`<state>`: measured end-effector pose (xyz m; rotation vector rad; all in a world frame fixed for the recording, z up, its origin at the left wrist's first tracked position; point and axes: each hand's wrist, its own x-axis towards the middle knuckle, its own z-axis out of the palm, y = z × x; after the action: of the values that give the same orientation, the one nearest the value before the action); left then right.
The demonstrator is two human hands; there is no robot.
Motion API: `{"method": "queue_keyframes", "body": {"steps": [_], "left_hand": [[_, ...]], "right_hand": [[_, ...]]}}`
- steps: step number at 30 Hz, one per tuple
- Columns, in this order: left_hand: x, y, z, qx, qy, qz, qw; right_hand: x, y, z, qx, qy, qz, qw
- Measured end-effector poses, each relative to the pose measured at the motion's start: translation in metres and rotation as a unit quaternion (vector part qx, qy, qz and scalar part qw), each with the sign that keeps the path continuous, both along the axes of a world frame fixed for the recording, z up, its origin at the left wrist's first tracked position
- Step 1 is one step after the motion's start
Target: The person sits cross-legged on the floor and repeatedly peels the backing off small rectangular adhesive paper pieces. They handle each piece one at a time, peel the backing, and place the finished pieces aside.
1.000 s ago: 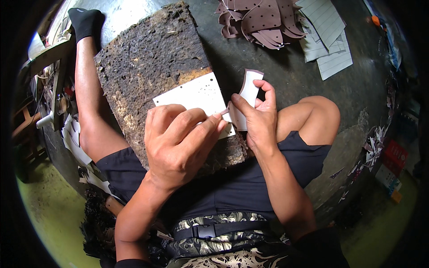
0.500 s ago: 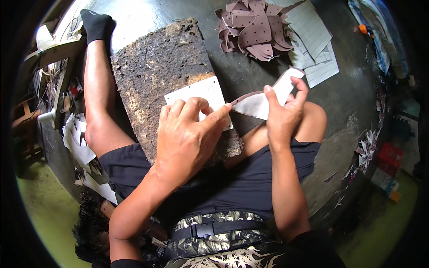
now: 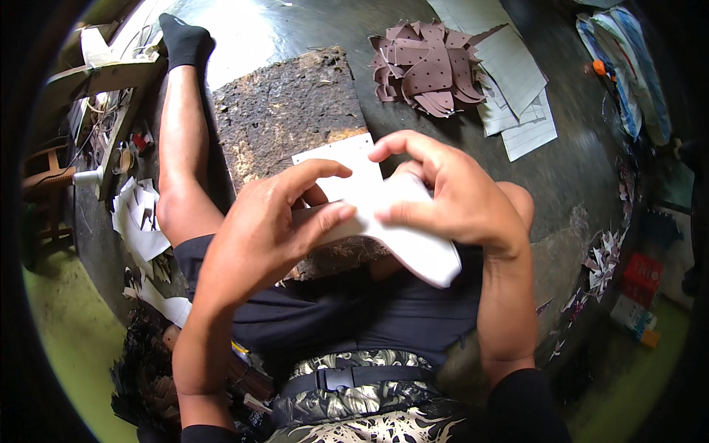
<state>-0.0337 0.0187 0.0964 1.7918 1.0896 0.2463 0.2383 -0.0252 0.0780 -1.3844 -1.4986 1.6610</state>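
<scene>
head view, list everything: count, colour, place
Block: 1, mottled dark brown, centre
Holed sheet: 1, white, on block
Curved piece: 1, white, held, centre
Punched pieces: one pile, brown, right of block
Lined sheets: several, pale, beside pile
Bag-like item: 1, blue and white, upper right
Packet: 1, red, right edge
Scraps: several, white, left side
Wooden frame: 1, brown, upper left
Sock: 1, black, upper left
Shorts: 1, dark, lower centre
Legs: 2, bare, flanking block
Left hand: 1, bare, on curved piece
Right hand: 1, bare, on curved piece
</scene>
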Motion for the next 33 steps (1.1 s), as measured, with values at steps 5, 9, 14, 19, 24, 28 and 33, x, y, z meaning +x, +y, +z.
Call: {"method": "queue_keyframes", "body": {"steps": [5, 9, 14, 19, 24, 28, 33], "left_hand": [[-0.003, -0.021, -0.036, 0.136, 0.089, 0.005, 0.987], [0.015, -0.032, -0.044, 0.323, 0.100, -0.003, 0.941], [0.038, -0.029, -0.069, 0.210, -0.023, 0.071, 0.975], [0.033, -0.035, -0.082, 0.316, -0.016, 0.074, 0.946], [0.034, -0.030, -0.086, 0.347, -0.015, 0.062, 0.936], [0.035, -0.032, -0.088, 0.358, -0.016, 0.060, 0.932], [0.035, -0.032, -0.091, 0.377, -0.019, 0.035, 0.925]], "right_hand": [[-0.018, -0.005, -0.051, -0.010, -0.049, -0.141, 0.989], [-0.017, -0.016, -0.064, 0.022, -0.049, -0.172, 0.984], [-0.012, -0.015, -0.080, -0.058, 0.104, -0.183, 0.976], [-0.016, -0.023, -0.093, -0.098, 0.222, -0.234, 0.941], [-0.017, -0.024, -0.093, -0.107, 0.238, -0.251, 0.932], [-0.021, -0.021, -0.088, -0.101, 0.217, -0.267, 0.933], [-0.031, -0.018, -0.084, -0.024, 0.079, -0.273, 0.958]]}}
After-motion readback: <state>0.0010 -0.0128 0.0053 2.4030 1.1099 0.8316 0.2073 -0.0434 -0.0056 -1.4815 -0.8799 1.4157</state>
